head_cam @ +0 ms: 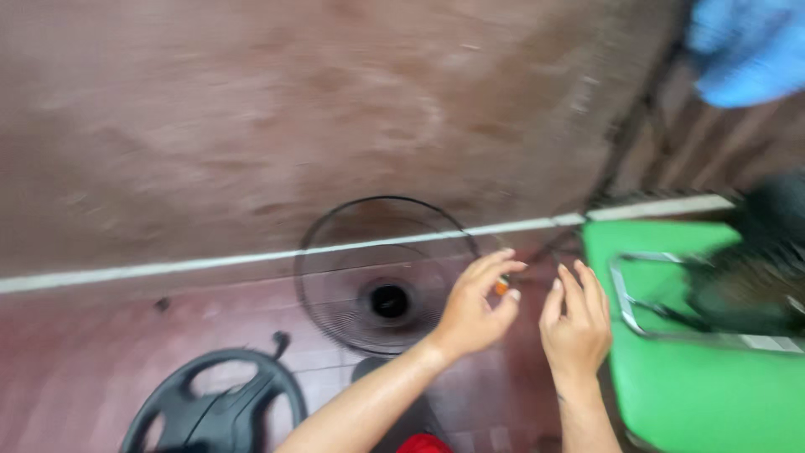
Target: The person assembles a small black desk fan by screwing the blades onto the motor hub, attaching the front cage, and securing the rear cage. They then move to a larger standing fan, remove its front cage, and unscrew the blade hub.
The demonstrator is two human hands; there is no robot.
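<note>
My left hand is raised in the middle of the view, its thumb and fingers pinched on a small orange object that is too blurred to identify. My right hand hovers just to its right, fingers slightly spread and curled, holding nothing. Behind both hands a round black wire fan guard with a dark centre hole leans against the reddish-brown wall.
A black steering-wheel-shaped part lies on the reddish floor at lower left. A green surface at right bears a chrome wire frame and a dark fan-like object. Blue cloth hangs at top right. A white strip runs along the wall's base.
</note>
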